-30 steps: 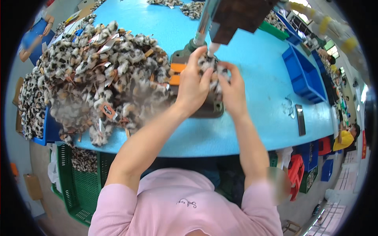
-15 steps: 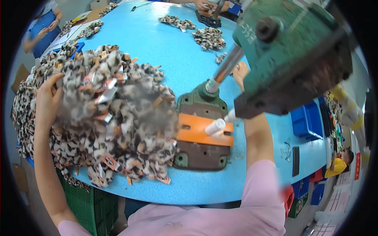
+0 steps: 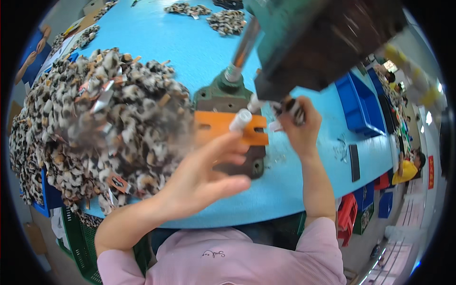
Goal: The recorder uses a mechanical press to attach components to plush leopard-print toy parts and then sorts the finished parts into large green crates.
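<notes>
My left hand (image 3: 206,173) is open and blurred, its fingers spread in front of a green hand press (image 3: 221,92). It appears to hold nothing. On the press base lies an orange plate (image 3: 256,137) with a white cylinder (image 3: 241,119) standing on it. To the right of the plate, my right hand (image 3: 306,123) is closed on a small leopard-print plush piece (image 3: 295,113), mostly covered by the fingers. A white tag (image 3: 274,126) shows beside it. Left of the press rises a large pile of leopard-print plush pieces (image 3: 128,114) with orange and white tags.
The press's dark, heavy head (image 3: 332,47) overhangs the workspace. At right on the blue table (image 3: 285,194) are a blue bin (image 3: 356,107) and a black phone-like slab (image 3: 354,163). Smaller plush heaps (image 3: 226,22) lie at the far side. A green crate (image 3: 85,247) stands below left.
My left hand has left the plush pile and swung right to the press. My right hand has come back from behind the press with a plush piece. The view has shifted.
</notes>
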Motion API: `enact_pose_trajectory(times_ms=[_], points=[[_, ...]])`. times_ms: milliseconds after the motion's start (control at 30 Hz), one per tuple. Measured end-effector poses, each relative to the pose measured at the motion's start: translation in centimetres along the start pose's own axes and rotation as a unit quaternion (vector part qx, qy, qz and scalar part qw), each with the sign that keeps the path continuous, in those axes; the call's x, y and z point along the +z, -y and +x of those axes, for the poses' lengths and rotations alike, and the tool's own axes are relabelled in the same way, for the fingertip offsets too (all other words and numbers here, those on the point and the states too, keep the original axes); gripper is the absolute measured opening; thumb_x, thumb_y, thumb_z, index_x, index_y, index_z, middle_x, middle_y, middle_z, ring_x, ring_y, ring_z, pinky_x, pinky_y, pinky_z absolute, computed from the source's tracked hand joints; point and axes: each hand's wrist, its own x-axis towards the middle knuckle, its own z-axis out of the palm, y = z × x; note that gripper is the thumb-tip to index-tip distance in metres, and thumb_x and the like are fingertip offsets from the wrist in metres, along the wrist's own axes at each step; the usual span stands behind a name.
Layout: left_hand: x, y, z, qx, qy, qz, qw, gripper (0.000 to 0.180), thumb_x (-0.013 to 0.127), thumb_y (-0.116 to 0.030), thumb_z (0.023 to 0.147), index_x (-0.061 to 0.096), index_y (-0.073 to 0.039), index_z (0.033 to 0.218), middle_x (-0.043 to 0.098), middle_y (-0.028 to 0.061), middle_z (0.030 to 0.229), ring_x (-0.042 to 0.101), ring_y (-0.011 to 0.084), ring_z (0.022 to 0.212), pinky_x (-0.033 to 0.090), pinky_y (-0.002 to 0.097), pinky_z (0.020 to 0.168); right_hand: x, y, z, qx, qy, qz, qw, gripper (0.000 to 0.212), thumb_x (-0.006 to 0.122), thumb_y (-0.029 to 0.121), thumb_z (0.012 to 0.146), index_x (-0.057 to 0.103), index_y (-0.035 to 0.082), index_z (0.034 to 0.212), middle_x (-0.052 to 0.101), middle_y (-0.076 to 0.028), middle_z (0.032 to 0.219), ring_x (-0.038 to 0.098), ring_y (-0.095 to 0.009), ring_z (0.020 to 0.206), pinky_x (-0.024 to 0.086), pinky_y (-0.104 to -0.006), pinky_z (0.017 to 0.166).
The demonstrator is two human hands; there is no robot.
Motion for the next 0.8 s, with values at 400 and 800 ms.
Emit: enact_pose_trajectory(times_ms=[400,800], points=[[4.5,3.4,0.3,-0.021,-0.090,-0.207,0.974,0.025,0.053,-0.018,0.087,0.055,0.000,0.104,0.061,0.0076,0.095,0.060,0.0140,0.083,0.050,0.0281,0.073,-4.9,4.0,-6.7,0.187,0.161,0.368,0.897,0.019,0.052,0.020,0.088,0.062,0.004,0.089,0.060,-0.001,0.078,0.054,-0.005,0.068,0.044,-0.0193,0.060],[1.1,5.8,0.0,0.017,-0.111,-0.088,0.990,0.020,0.062,0.000,0.074,0.059,0.000,0.094,0.064,0.0055,0.087,0.060,0.0098,0.075,0.048,0.0239,0.069,0.3,4.2,-9.4,0.291,0.291,0.658,0.631,0.011,0.059,0.009,0.082,0.050,0.005,0.081,0.057,-0.002,0.072,0.057,-0.009,0.060,0.047,-0.0200,0.050]])
